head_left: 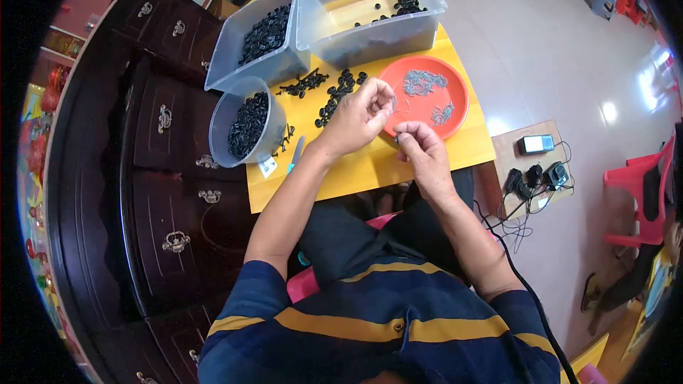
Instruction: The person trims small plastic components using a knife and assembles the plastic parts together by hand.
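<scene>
My left hand [361,115] is raised over the near left rim of a round orange-red plate [461,108], its thumb and fingers pinched together. Whatever sits between those fingertips is too small to make out. Just to its right, my right hand [425,155] is closed with thumb and forefinger on a small dark piece [398,138], mostly hidden by the fingers. Two groups of thin grey metal pins [425,82] lie in the plate. Beside my left hand, loose black round-headed parts [346,84] and black stemmed parts [304,84] are scattered on the yellow table [334,188].
Two clear bins [366,41] and a round tub [274,131] hold black parts along the table's far and left sides. A knife [297,153] lies near my left forearm. Dark drawers [167,171] stand at left; a low board [523,171] with cabled devices is at right.
</scene>
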{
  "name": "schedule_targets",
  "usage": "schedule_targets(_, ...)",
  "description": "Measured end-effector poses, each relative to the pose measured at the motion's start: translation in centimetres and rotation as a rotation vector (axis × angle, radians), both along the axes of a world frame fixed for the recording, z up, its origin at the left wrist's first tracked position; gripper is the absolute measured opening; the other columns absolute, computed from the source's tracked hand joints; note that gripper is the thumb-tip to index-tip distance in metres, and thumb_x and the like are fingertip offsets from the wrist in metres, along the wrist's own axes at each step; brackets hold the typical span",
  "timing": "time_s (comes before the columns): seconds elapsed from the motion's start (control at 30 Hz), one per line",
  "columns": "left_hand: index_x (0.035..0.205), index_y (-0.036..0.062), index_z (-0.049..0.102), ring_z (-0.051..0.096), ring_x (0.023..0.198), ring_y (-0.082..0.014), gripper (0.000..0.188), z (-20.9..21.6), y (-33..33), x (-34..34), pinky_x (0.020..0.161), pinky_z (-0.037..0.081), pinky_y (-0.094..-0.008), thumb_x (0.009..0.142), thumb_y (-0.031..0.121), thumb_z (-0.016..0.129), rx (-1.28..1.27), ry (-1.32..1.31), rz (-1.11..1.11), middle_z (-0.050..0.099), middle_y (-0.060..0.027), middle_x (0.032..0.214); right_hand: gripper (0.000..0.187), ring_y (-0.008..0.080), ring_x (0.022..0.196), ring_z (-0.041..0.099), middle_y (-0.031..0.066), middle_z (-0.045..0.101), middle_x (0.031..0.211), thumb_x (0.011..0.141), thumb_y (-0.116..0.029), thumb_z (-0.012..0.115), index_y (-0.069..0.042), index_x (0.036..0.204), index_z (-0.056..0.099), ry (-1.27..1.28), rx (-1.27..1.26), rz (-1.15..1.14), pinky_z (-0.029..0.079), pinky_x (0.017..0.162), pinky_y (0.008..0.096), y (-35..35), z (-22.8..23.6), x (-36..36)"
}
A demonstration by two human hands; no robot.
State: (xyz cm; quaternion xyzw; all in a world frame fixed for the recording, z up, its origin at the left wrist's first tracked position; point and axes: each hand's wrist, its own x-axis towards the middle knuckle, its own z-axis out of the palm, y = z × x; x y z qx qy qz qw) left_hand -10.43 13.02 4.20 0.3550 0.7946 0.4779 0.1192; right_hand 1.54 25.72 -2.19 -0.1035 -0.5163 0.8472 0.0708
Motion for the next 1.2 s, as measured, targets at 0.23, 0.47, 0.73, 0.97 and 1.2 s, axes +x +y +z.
schedule_targets(0.23, 0.112, 0.0048, 0.051, 0.069, 0.083, -0.0208, 0.028, 1.6, -1.5, 1.8, 0.07, 0.055, -0.0327, 0.087, 0.005, 0.064, -0.199, 0.242, -0.079, 0.067, -0.0107, 0.093, 0.016, 0.0057, 0.082, 0.057, -0.0019, 0.062, 0.095, 0.098, -0.01, 0.059, -0.004, 0.112, 0.063, 0.014, 0.079, -0.044, 0.05, 0.072, 0.0226, 0.6, 0.1, -0.5)
schedule_targets(0.47, 0.112, 0.0038, 0.05, 0.069, 0.081, -0.0239, 0.028, 1.3, -1.6, 2.5, 0.071, 0.055, -0.0354, 0.087, 0.004, 0.062, -0.211, 0.247, -0.087, 0.066, -0.0103, 0.088, 0.017, 0.0065, 0.076, 0.054, -0.0012, 0.061, 0.093, 0.098, -0.009, 0.059, -0.003, 0.113, 0.063, 0.039, 0.125, -0.066, 0.047, 0.069, 0.0222, 0.0, 0.4, -0.2)
schedule_targets(0.73, 0.113, 0.0038, 0.048, 0.068, 0.076, -0.027, 0.03, 1.2, -1.8, 2.7, 0.07, 0.052, -0.0379, 0.087, 0.003, 0.063, -0.211, 0.267, -0.129, 0.064, -0.0106, 0.081, 0.019, 0.0053, 0.084, 0.055, -0.0015, 0.06, 0.097, 0.097, -0.008, 0.06, -0.003, 0.116, 0.06, 0.038, 0.174, -0.062, 0.047, 0.073, 0.0215, -0.4, 0.4, -0.1)
schedule_targets(0.97, 0.114, 0.0061, 0.048, 0.068, 0.076, -0.0294, 0.031, 1.7, -1.7, 2.7, 0.068, 0.052, -0.0397, 0.087, 0.003, 0.063, -0.266, 0.249, -0.145, 0.064, -0.0112, 0.08, 0.015, 0.0054, 0.078, 0.054, -0.0004, 0.06, 0.091, 0.094, -0.005, 0.062, -0.003, 0.109, 0.058, 0.064, 0.215, -0.093, 0.048, 0.071, 0.0212, -0.5, -0.1, -0.3)
schedule_targets(1.2, 0.115, 0.0066, 0.047, 0.069, 0.081, -0.0355, 0.03, 2.3, -1.5, 2.5, 0.069, 0.051, -0.0455, 0.089, 0.004, 0.062, -0.326, 0.361, -0.205, 0.067, -0.0139, 0.083, 0.015, 0.0053, 0.077, 0.054, -0.0018, 0.059, 0.089, 0.091, 0.0, 0.064, -0.003, 0.104, 0.056, 0.127, 0.265, -0.132, 0.048, 0.07, 0.0209, -0.9, -0.7, -0.4)
